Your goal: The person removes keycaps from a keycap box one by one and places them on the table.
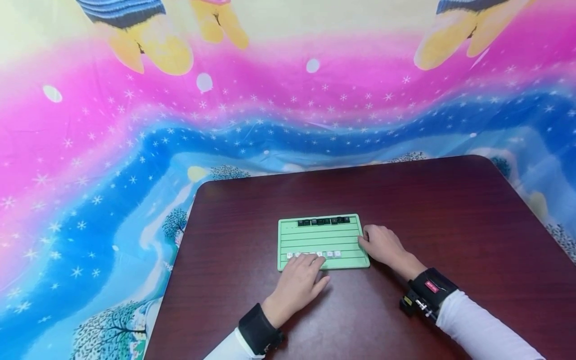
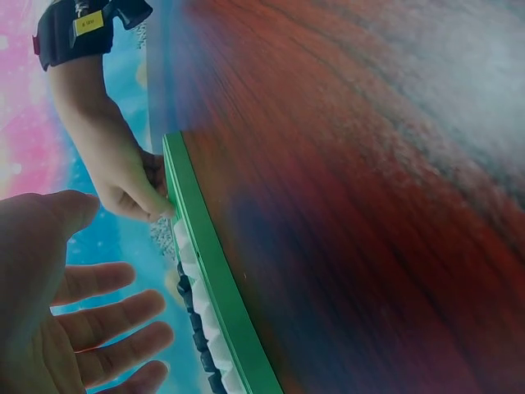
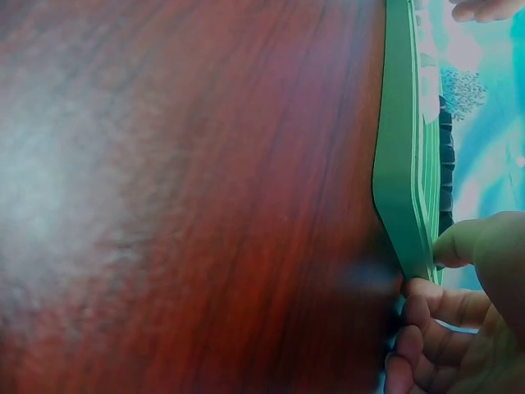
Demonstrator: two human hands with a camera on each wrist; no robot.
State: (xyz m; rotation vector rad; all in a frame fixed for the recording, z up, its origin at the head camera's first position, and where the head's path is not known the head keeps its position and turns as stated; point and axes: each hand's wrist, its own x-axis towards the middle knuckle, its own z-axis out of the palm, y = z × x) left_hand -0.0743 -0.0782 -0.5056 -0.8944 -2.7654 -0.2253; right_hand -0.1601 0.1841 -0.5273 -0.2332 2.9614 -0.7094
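Observation:
A light green ridged board (image 1: 315, 239) lies flat on the table. Along its far edge runs a row of black keycaps (image 1: 324, 221), and nearer the front is a row of white keycaps (image 1: 334, 254), partly hidden by my left hand. That left hand (image 1: 298, 281) is over the board's front edge at the white row, fingers apart and holding nothing in the left wrist view. My right hand (image 1: 382, 244) grips the board's right edge. In the right wrist view its thumb (image 3: 459, 242) lies on the top side, and its curled fingers are against the edge.
The dark reddish-brown table (image 1: 243, 210) has rounded far corners. Behind and to the left hangs a printed cloth (image 1: 270, 100) in pink and blue. Each wrist wears a black band (image 1: 432, 289) with a small device.

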